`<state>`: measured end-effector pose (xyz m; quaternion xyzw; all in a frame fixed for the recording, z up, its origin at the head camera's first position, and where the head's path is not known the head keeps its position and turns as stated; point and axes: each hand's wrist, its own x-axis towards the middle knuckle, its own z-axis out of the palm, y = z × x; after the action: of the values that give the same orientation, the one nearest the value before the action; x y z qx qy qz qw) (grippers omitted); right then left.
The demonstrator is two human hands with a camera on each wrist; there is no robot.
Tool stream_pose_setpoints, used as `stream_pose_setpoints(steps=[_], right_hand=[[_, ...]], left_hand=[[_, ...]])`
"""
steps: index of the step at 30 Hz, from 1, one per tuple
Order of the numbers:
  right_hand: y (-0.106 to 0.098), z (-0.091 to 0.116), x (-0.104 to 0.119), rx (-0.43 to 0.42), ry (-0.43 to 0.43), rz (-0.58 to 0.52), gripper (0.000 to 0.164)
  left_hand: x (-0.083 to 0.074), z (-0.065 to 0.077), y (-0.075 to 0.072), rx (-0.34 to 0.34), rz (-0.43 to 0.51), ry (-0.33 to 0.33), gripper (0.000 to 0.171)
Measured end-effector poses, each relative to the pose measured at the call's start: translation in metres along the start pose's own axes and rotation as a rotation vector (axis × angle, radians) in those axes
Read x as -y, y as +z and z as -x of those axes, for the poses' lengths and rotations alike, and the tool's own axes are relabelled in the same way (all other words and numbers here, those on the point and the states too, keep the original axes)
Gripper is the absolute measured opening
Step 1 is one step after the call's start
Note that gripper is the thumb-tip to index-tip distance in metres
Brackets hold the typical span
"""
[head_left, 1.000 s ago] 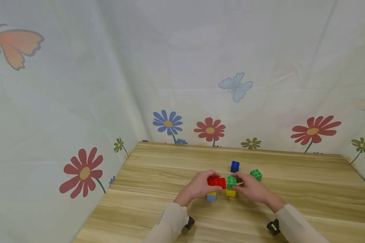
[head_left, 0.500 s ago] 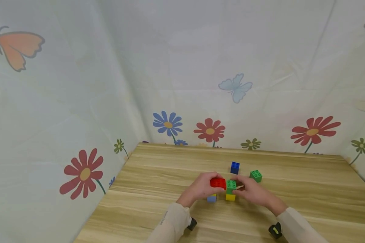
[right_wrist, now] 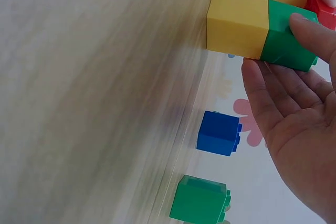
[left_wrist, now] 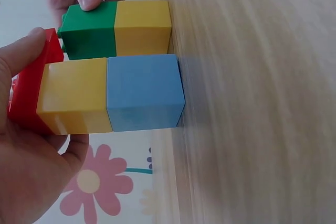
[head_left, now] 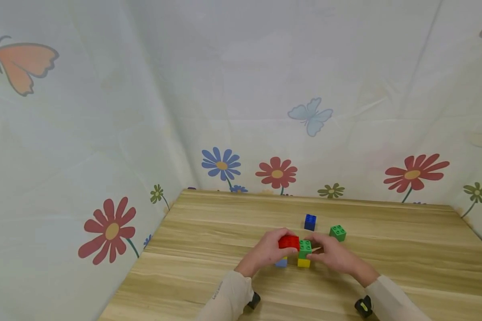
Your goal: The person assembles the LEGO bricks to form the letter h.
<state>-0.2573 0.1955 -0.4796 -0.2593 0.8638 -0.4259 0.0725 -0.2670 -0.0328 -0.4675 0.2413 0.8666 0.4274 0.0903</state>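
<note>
My left hand (head_left: 265, 250) grips a red brick (head_left: 288, 242) between thumb and fingers. In the left wrist view that red brick lies across the top of a yellow brick (left_wrist: 76, 95), which sits on a light blue brick (left_wrist: 144, 93) on the table. One end of the red brick reaches toward the neighbouring stack. There, a green brick (head_left: 305, 249) stands on another yellow brick (head_left: 304, 263). My right hand (head_left: 335, 254) pinches the green brick, thumb on its near side and fingers behind, as the right wrist view shows. The two stacks stand side by side.
Behind the hands, a dark blue brick (head_left: 310, 222) and a loose green brick (head_left: 338, 232) lie on the wooden table (head_left: 217, 214). A white curtain (head_left: 241, 89) printed with flowers and butterflies hangs along the table's back and sides.
The red brick has shifted slightly right, up against the green brick in the head view. Both hands keep their holds, and the loose bricks stay where they were.
</note>
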Motion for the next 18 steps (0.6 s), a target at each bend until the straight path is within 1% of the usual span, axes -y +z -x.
stream_pose_setpoints(steps=[6, 13, 18], right_hand=[[0.0009, 0.0002, -0.0011, -0.011, -0.019, 0.006, 0.036], [0.001, 0.0002, -0.0017, -0.007, -0.009, 0.002, 0.037], [0.0012, 0.0007, -0.002, -0.007, 0.002, -0.006, 0.036]], left_hand=[[0.0007, -0.0015, 0.002, -0.003, 0.02, 0.006, 0.032], [0.0025, -0.0031, 0.0039, -0.008, 0.039, 0.003, 0.032], [0.0006, -0.0036, 0.0051, -0.006, 0.053, 0.006, 0.032]])
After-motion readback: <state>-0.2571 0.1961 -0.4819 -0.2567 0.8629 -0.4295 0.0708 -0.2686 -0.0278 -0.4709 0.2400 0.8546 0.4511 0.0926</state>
